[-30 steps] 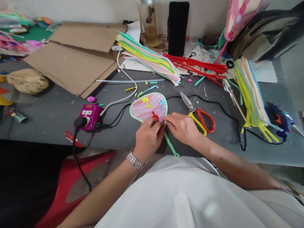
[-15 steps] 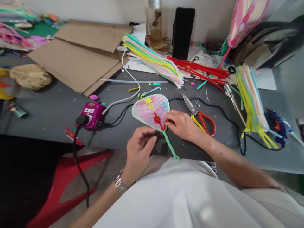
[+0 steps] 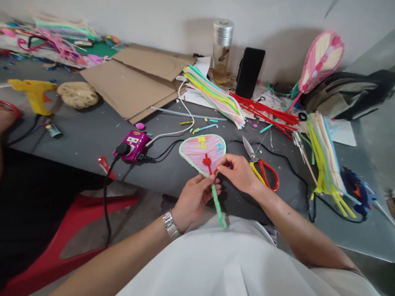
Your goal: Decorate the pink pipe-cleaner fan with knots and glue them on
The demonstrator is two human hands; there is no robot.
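Note:
A hand fan (image 3: 193, 154) made of pipe cleaners, with a pink-lilac face, green rim and green handle (image 3: 217, 203), is in front of me. Yellow and blue pipe-cleaner flowers sit on its upper part. My left hand (image 3: 193, 199) is closed on the fan where face and handle meet, thumb on top. Lower on the face lies a red pipe-cleaner flower (image 3: 207, 161), its stem running down to my left thumb. My right hand (image 3: 239, 172) pinches a short red end beside that stem, at the fan's lower right edge. Scissors (image 3: 262, 168) with red and yellow handles lie right of it.
Pipe-cleaner bundles (image 3: 216, 96) lie behind the fan, with another bundle (image 3: 327, 152) at right. A purple power socket (image 3: 134, 144) with cords stands left. Farther off are cardboard (image 3: 132, 82), a bottle (image 3: 222, 53), a phone (image 3: 250, 72), a yellow glue gun (image 3: 37, 92) and another person's hand (image 3: 6, 117).
My left hand has moved from beside the fan to grip its base. The red stem's lower part has shifted, with my right hand still pinching at it. The view has tilted up and left.

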